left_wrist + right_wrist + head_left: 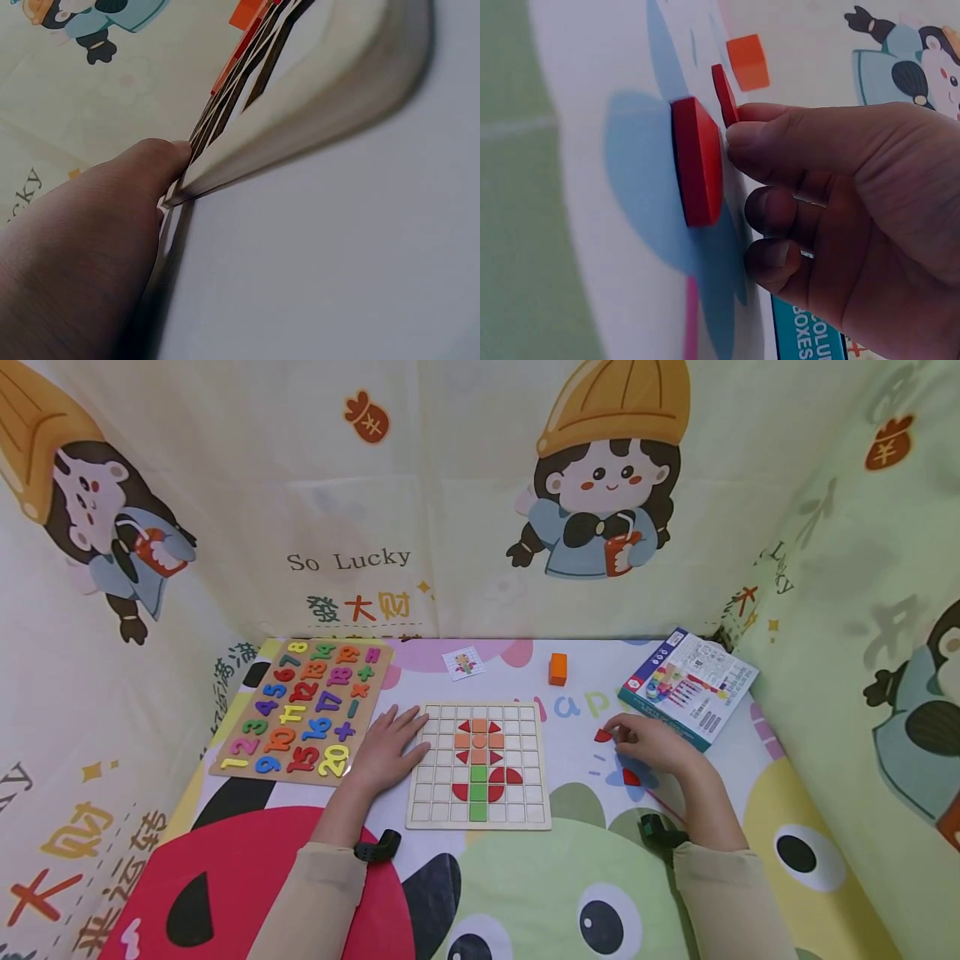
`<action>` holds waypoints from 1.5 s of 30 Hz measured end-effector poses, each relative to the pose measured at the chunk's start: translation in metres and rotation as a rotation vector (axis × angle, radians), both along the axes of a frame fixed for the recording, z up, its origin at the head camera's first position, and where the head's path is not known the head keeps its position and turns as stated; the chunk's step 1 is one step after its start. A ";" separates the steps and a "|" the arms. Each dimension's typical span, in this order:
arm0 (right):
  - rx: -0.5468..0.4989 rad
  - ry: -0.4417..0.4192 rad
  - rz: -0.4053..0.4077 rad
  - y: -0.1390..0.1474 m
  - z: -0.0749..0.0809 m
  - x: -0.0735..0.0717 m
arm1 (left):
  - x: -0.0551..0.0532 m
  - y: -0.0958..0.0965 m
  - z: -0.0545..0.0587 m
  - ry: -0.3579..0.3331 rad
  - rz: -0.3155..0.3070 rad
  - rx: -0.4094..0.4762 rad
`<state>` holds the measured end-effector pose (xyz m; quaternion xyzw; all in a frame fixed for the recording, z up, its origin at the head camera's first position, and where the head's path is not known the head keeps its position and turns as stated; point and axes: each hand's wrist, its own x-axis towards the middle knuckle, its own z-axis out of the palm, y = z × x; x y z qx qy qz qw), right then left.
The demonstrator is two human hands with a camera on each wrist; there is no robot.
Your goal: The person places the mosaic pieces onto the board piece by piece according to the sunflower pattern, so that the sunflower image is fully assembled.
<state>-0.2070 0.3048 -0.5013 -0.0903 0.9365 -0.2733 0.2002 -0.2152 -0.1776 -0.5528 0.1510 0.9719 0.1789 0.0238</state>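
A wooden grid board (442,810) lies in the middle of the table, its cells partly filled with orange, red and green pieces that form a flower shape. My left hand (386,750) rests along the board's left edge with its fingers extended. In the left wrist view the thumb (161,157) touches the board's side. To the right of the board, my right hand (652,743) pinches a small red quarter-circle piece (724,96) between thumb and index finger, tilted near the tabletop. Another red piece (632,777) lies close by, nearer to me.
A number board (217,766) with colourful digits lies at the left. Behind the grid board are a small pattern card (463,663) and an orange block (557,669). A blue and white box (697,685) lies at the back right. Printed cloth walls surround the table.
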 end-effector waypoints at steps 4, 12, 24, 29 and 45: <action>-0.005 0.002 -0.008 -0.005 0.001 0.000 | 0.000 -0.001 -0.001 0.000 -0.002 -0.009; 0.019 -0.022 -0.012 -0.009 0.000 -0.001 | -0.001 -0.001 -0.002 0.006 -0.014 -0.009; 0.003 -0.029 0.026 -0.017 -0.001 -0.001 | -0.001 -0.002 -0.002 0.004 -0.012 -0.004; 0.000 -0.025 0.032 -0.017 -0.003 -0.001 | -0.001 -0.001 -0.001 -0.001 -0.011 -0.008; -0.042 -0.003 0.007 -0.015 -0.005 -0.001 | -0.002 -0.001 0.001 -0.008 -0.019 -0.004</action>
